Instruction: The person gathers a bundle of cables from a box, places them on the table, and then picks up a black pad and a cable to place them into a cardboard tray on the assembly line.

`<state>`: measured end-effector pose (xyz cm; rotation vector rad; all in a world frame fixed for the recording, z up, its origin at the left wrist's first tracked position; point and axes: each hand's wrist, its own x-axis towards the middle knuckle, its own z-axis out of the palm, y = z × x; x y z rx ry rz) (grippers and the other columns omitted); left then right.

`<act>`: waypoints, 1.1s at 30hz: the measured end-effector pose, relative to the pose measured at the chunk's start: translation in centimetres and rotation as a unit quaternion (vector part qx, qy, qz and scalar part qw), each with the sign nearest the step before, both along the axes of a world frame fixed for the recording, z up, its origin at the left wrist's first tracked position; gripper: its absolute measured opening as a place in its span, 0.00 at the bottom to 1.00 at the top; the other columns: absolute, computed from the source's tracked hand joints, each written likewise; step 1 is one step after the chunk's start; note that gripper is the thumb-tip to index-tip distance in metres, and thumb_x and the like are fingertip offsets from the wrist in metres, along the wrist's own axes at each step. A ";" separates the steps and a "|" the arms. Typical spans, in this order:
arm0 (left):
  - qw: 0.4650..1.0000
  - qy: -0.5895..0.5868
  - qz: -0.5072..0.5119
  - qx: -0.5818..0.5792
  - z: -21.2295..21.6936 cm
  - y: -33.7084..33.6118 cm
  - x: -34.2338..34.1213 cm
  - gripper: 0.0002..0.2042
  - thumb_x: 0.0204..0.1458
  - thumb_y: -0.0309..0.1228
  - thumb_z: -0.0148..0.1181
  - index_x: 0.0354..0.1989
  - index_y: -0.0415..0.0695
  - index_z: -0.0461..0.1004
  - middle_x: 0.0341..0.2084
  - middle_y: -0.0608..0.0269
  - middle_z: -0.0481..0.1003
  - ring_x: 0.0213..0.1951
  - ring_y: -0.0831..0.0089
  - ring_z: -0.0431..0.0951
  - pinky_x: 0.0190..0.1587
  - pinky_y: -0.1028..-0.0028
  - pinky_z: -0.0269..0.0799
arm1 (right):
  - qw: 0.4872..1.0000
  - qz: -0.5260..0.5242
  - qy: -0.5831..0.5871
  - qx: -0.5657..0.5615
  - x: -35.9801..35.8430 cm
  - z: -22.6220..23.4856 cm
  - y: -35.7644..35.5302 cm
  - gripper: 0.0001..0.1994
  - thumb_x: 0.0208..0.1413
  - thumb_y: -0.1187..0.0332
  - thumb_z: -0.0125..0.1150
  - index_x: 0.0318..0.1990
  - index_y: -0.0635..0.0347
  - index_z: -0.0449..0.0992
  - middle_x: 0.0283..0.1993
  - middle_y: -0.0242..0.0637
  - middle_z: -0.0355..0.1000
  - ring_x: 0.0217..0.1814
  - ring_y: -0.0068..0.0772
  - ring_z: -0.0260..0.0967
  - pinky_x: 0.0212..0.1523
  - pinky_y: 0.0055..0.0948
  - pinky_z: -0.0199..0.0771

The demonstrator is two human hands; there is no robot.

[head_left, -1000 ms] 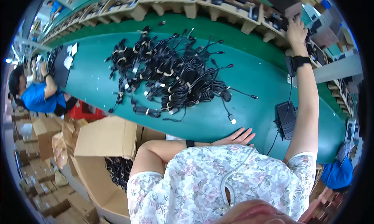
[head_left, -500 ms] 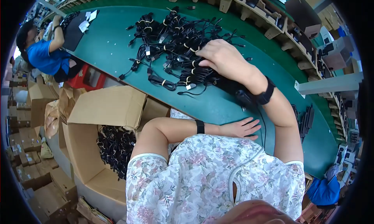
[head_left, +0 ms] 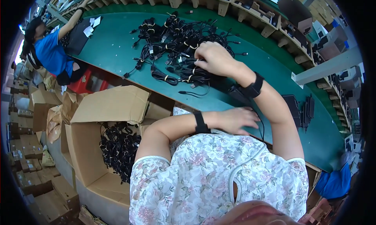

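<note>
A heap of black cable bundles (head_left: 176,41), tied with pale bands and showing light and dark plugs, covers the middle of the green table (head_left: 117,33). My right hand (head_left: 215,58) is at the heap's right side, its fingers and thumb curled down among the bundles; whatever lies between the fingertips is hidden. Near the table's front edge, my left hand (head_left: 241,120) hovers with fingers apart, slightly blurred and holding nothing. Beside it a thin black cord (head_left: 262,125) runs down from a dark device (head_left: 239,92) under my right wrist.
An open cardboard box (head_left: 84,146) with more black cables (head_left: 119,146) stands left of me. Cardboard bins (head_left: 203,2) line the table's far edge. Flat black pieces (head_left: 306,113) lie at right. A person in blue (head_left: 53,53) works at the far left.
My left hand has risen from lying flat on the table and shifted slightly left. My right hand remains at the cable heap. The other person's arm now stretches toward the bins.
</note>
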<state>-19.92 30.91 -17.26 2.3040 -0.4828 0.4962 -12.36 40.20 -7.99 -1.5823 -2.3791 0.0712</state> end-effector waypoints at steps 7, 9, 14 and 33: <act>0.824 0.279 -0.050 -0.490 3.6 6.1 0.2 0.17 0.56 0.44 0.49 0.40 0.41 0.71 0.37 0.60 0.74 0.29 0.77 0.76 0.29 0.80 0.70 | 0.786 -0.042 0.615 -0.043 5.6 2.7 -1.2 0.12 0.58 0.66 0.50 0.45 0.65 0.65 0.30 0.33 0.67 0.34 0.26 0.66 0.35 0.25 0.67; 0.808 0.209 -0.019 -0.550 5.1 6.3 0.3 0.17 0.57 0.44 0.48 0.40 0.40 0.70 0.31 0.62 0.73 0.26 0.77 0.74 0.25 0.81 0.68 | 0.751 -0.083 0.656 -0.004 7.2 3.8 -2.4 0.13 0.60 0.66 0.47 0.47 0.65 0.64 0.29 0.31 0.66 0.32 0.21 0.65 0.33 0.22 0.66; 0.686 0.052 0.015 -0.725 8.4 8.7 2.4 0.16 0.58 0.41 0.47 0.40 0.37 0.68 0.20 0.68 0.68 0.19 0.79 0.68 0.18 0.83 0.61 | 0.603 0.034 0.787 -0.125 10.5 3.8 -6.6 0.15 0.60 0.65 0.47 0.49 0.66 0.64 0.30 0.31 0.65 0.29 0.19 0.62 0.31 0.18 0.63; 0.847 -0.029 0.303 -0.437 5.4 9.0 4.7 0.12 0.53 0.20 0.47 0.46 0.40 0.62 0.32 0.60 0.71 0.29 0.74 0.74 0.28 0.76 0.71 | 0.903 -0.346 0.137 0.215 19.3 2.2 -9.3 0.14 0.59 0.63 0.47 0.50 0.56 0.66 0.27 0.39 0.69 0.30 0.32 0.69 0.31 0.29 0.69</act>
